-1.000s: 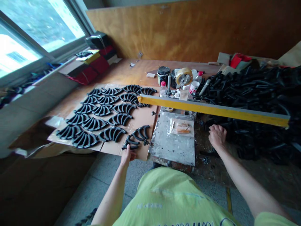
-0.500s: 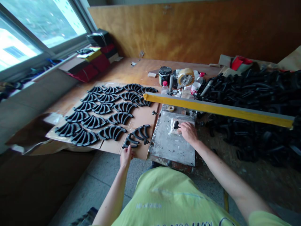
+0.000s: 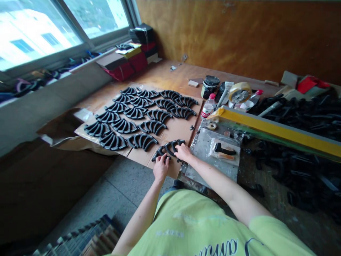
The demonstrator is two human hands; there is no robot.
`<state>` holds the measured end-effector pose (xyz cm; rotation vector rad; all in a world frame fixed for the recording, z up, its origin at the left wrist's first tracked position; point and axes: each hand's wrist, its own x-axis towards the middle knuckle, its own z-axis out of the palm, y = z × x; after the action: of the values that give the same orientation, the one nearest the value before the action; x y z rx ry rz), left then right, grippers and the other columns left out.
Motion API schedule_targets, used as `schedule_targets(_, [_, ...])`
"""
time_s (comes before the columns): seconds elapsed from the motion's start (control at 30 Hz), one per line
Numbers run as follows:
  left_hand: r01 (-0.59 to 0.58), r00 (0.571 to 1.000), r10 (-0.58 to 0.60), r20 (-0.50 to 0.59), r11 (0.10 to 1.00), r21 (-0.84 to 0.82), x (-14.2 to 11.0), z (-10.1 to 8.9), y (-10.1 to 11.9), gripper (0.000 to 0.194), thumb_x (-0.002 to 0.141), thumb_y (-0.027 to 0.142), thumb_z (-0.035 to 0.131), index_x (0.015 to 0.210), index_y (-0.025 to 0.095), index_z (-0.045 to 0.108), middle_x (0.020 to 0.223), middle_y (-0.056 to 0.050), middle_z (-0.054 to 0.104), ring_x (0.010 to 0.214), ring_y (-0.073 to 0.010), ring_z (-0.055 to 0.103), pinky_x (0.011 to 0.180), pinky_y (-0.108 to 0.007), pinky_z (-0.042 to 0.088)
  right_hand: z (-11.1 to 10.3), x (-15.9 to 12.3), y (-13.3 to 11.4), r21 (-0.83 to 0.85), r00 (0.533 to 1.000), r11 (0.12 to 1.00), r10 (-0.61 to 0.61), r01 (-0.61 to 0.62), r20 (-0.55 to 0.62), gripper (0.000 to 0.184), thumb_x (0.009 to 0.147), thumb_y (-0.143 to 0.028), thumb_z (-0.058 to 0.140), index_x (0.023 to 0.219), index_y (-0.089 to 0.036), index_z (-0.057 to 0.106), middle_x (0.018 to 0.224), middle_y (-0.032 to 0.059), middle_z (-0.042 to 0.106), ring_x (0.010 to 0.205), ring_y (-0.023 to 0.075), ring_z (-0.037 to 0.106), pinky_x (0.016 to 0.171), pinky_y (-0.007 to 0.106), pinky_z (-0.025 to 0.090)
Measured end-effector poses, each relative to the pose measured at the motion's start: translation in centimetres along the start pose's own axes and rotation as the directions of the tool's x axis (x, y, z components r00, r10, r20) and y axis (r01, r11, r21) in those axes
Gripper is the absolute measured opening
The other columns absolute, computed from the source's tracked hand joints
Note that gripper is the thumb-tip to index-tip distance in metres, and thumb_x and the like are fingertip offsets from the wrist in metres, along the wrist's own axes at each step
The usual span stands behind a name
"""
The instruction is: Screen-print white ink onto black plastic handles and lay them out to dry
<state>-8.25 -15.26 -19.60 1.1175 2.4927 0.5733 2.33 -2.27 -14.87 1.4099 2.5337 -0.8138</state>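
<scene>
Black curved handle-like pieces lie fanned in rows on a flattened cardboard sheet [image 3: 174,128]. At its near edge is a short group of the same curved pieces [image 3: 168,147]. My left hand [image 3: 161,168] is closed with its fingertips on the nearest piece of that group. My right hand [image 3: 183,153] has its fingers closed on a piece at the group's right end; the fingertips partly hide it. To the right, a single black curved piece [image 3: 225,149] rests on a small plastic-wrapped block on a grey metal plate [image 3: 199,160].
A yellow-edged bar [image 3: 277,128] crosses above the bench on the right, before a heap of black pieces [image 3: 306,170]. Behind the plate stand a black-lidded tub [image 3: 210,86], a red-capped bottle [image 3: 208,106] and a tape roll [image 3: 239,92]. Boxes [image 3: 128,64] sit by the window.
My right hand has left the piece on the wrapped block and moved left to the group on the cardboard. My left hand has shifted along the same group. The view has turned left.
</scene>
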Motion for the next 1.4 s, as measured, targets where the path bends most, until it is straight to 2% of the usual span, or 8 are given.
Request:
schedule_targets(0.13, [0.021, 0.996, -0.028, 0.083, 0.997, 0.08, 0.6, -1.1, 0.3, 0.04, 0.093, 0.05, 0.04, 0.121, 0.031, 0.061, 0.115, -0.006, 0.059, 0.091, -0.0221, 0.064, 0.072, -0.032, 0.047, 0.6, 1.1, -0.2, 0.013, 0.997, 0.997, 0.069, -0.07, 0.033, 0.039, 0.077, -0.037, 0.067, 0.113, -0.021, 0.069, 0.118, 0.015, 0.06, 0.104, 0.0276, 0.062, 0.085, 0.033, 0.049])
schedule_targets(0.33, [-0.009, 0.996, -0.009, 0.084, 0.978, 0.206, 0.0, -2.0, -0.5, 0.044, 0.093, 0.053, 0.037, 0.121, 0.029, 0.06, 0.114, -0.009, 0.059, 0.082, -0.0226, 0.065, 0.065, -0.032, 0.047, 0.7, 1.2, 0.1, 0.016, 0.996, 0.998, 0.061, -0.062, 0.059, 0.04, 0.078, -0.038, 0.066, 0.114, -0.022, 0.068, 0.121, 0.0141, 0.057, 0.104, 0.0261, 0.062, 0.086, 0.033, 0.049])
schedule_targets(0.5, [-0.002, 0.992, -0.014, 0.127, 0.992, 0.129, 0.9, -1.2, 0.7, 0.049, 0.092, 0.052, 0.042, 0.13, 0.025, 0.056, 0.116, -0.011, 0.06, 0.09, -0.0251, 0.065, 0.075, -0.035, 0.049, 1.1, 1.4, -0.1, 0.031, 0.996, 0.997, 0.065, -0.067, 0.063, 0.034, 0.079, -0.035, 0.066, 0.109, -0.02, 0.07, 0.119, 0.0139, 0.057, 0.103, 0.0245, 0.062, 0.087, 0.032, 0.048])
schedule_targets(0.6, [-0.029, 0.994, 0.022, 0.108, 0.997, 0.069, 2.3, -0.3, 2.1, 0.047, 0.091, 0.048, 0.045, 0.128, 0.022, 0.058, 0.115, -0.012, 0.061, 0.096, -0.0261, 0.064, 0.08, -0.035, 0.048, 1.1, 2.1, 0.3, 0.044, 0.996, 0.995, 0.083, -0.085, 0.036, 0.032, 0.08, -0.034, 0.065, 0.107, -0.018, 0.07, 0.115, 0.0145, 0.059, 0.1, 0.0235, 0.063, 0.088, 0.031, 0.047])
schedule_targets(0.77, [-0.097, 0.992, 0.094, 0.081, 0.994, 0.04, 6.0, 1.0, 5.3, 0.042, 0.091, 0.044, 0.048, 0.123, 0.021, 0.061, 0.114, -0.011, 0.063, 0.095, -0.0244, 0.064, 0.083, -0.033, 0.047, -0.1, 4.9, 2.3, 0.057, 0.979, 0.98, 0.195, -0.192, -0.057, 0.032, 0.082, -0.029, 0.062, 0.11, -0.016, 0.066, 0.114, 0.0161, 0.058, 0.101, 0.0243, 0.062, 0.089, 0.031, 0.046])
schedule_targets(1.0, [-0.144, 0.98, 0.138, 0.143, 0.989, 0.029, 11.5, 1.7, 9.8, 0.043, 0.09, 0.043, 0.049, 0.123, 0.018, 0.06, 0.115, -0.013, 0.062, 0.099, -0.0253, 0.064, 0.086, -0.033, 0.046, -1.8, 8.3, 2.9, 0.104, 0.921, 0.937, 0.348, -0.335, -0.172, 0.043, 0.087, -0.025, 0.054, 0.128, -0.011, 0.052, 0.124, 0.0212, 0.052, 0.117, 0.0294, 0.052, 0.098, 0.036, 0.039])
schedule_targets(1.23, [-0.262, 0.939, 0.252, 0.233, 0.965, 0.012, 15.1, 1.8, 11.6, 0.038, 0.091, 0.043, 0.048, 0.119, 0.022, 0.064, 0.113, -0.01, 0.064, 0.098, -0.0218, 0.064, 0.086, -0.03, 0.046, -1.4, 8.8, 2.7, 0.196, 0.84, 0.86, 0.505, -0.471, -0.2, 0.052, 0.09, -0.029, 0.045, 0.139, -0.01, 0.045, 0.138, 0.022, 0.045, 0.126, 0.0328, 0.044, 0.101, 0.039, 0.036])
schedule_targets(1.4, [-0.34, 0.912, 0.328, 0.247, 0.94, 0.008, 16.8, 2.1, 12.0, 0.039, 0.093, 0.042, 0.045, 0.12, 0.02, 0.063, 0.112, -0.011, 0.064, 0.098, -0.0208, 0.065, 0.088, -0.029, 0.046, -1.0, 10.0, 3.3, 0.249, 0.832, 0.862, 0.498, -0.442, -0.246, 0.056, 0.089, -0.03, 0.046, 0.139, -0.006, 0.044, 0.128, 0.0241, 0.054, 0.125, 0.0328, 0.046, 0.103, 0.038, 0.035])
